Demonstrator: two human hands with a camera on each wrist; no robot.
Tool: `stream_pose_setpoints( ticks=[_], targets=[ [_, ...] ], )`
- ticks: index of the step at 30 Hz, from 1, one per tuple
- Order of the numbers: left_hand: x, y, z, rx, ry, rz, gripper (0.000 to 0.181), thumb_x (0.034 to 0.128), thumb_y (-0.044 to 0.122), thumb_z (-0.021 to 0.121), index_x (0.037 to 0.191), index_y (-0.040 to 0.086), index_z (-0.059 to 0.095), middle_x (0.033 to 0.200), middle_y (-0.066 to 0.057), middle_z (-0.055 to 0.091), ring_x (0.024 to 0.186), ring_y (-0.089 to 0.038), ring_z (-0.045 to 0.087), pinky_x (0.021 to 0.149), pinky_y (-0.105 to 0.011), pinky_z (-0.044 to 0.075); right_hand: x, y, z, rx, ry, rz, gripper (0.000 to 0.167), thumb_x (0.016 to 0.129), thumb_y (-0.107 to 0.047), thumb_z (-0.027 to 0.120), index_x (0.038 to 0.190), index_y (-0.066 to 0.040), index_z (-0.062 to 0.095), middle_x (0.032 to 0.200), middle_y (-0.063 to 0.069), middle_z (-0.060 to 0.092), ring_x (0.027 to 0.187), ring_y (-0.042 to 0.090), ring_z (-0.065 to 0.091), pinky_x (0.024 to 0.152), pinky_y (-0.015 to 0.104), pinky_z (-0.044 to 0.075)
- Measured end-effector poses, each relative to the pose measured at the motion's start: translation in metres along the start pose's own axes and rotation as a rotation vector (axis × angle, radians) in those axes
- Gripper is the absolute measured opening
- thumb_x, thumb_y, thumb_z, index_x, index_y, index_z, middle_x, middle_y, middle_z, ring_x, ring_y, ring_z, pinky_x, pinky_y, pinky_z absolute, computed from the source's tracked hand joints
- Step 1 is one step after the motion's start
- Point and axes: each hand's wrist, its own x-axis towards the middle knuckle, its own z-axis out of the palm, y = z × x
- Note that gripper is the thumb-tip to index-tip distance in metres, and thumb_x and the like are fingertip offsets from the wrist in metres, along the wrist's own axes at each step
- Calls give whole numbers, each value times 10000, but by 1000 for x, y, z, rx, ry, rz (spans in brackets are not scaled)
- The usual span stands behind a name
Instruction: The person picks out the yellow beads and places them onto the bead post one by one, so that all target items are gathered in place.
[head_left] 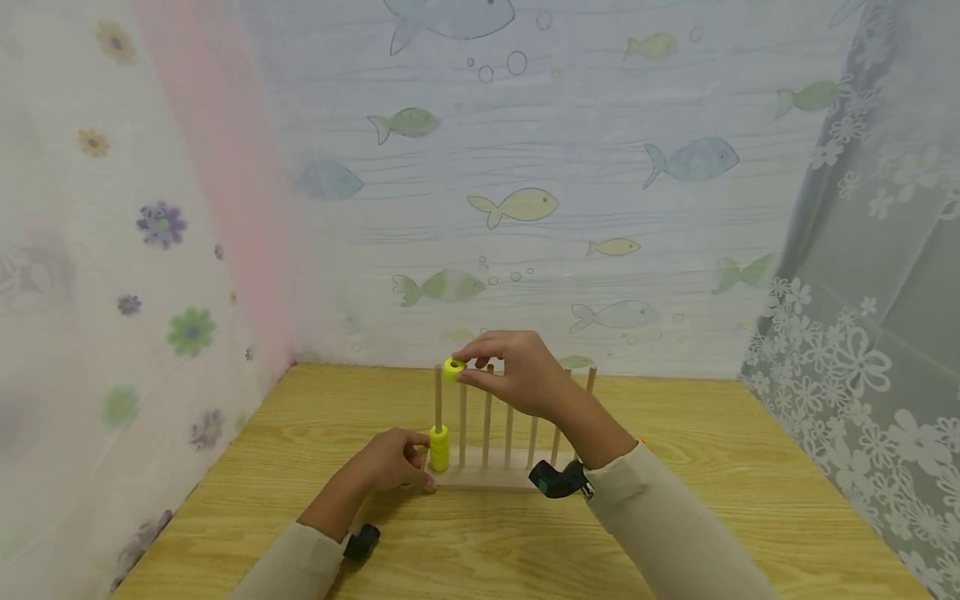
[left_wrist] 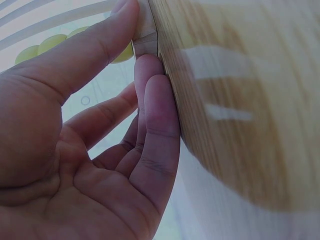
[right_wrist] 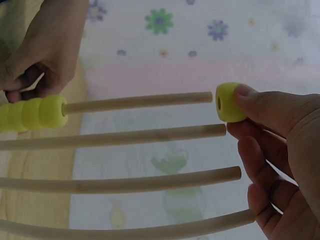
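Note:
My right hand [head_left: 525, 375] pinches a yellow bead [right_wrist: 229, 102] between thumb and fingers. In the right wrist view its hole faces the tip of the end peg [right_wrist: 140, 102], a small gap apart. More yellow beads [head_left: 439, 450] are stacked low on that leftmost peg of a wooden peg rack [head_left: 487, 477]. Beside them my left hand [head_left: 393, 460] grips the left end of the rack's base, with thumb and fingertips at its corner in the left wrist view. The fingers [left_wrist: 161, 110] lie close along the table there.
Several bare upright pegs [head_left: 486, 425] stand in a row to the right of the beads. The wood-grain table [head_left: 300, 450] runs back to a fish-patterned curtain [head_left: 517, 150]. Something orange [head_left: 642, 442] shows partly behind the right forearm.

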Motion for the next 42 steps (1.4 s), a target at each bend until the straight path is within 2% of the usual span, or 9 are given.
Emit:
stream_pose_setpoints(
  ticks=[2,9,13,16,32,42],
  targets=[
    [0,1,0,-4,0,2,768,761,238,946,1428,51,613,909,-49,624,752,-190,571,631,-330,474,2,-1,2,-10,9,-7,222,943,-241,794,1157,-183,806,1078,-87,765,899,30,664,726,260,541],
    [0,3,0,-18,-1,8,762,769,225,940,1432,45,610,886,-58,621,724,-188,563,611,-325,466,7,-3,5,5,22,4,221,940,-228,797,1152,-168,807,1091,-64,766,904,52,666,714,361,576],
    [0,3,0,-12,-1,9,762,768,230,941,1430,46,613,889,-55,621,729,-188,565,617,-325,468,8,-2,8,1,22,20,214,944,-238,792,1149,-179,808,1104,-61,764,909,49,668,706,345,577],
    [0,2,0,-6,3,7,765,765,238,943,1429,50,614,891,-52,621,728,-187,566,615,-325,468,9,-1,10,9,24,24,212,946,-241,790,1149,-181,808,1114,-54,762,916,54,673,707,375,585],
    [-1,2,0,8,0,-5,770,770,248,941,1436,52,609,903,-49,622,750,-190,565,629,-328,463,13,-3,16,28,64,37,214,942,-255,795,1147,-195,810,1120,-88,760,897,9,670,765,284,541],
    [-1,2,0,21,7,-15,773,766,261,944,1435,63,612,917,-43,624,766,-192,570,638,-330,472,15,-1,19,28,74,49,213,944,-264,793,1143,-190,810,1121,-77,760,886,19,673,758,301,562]
  ],
)
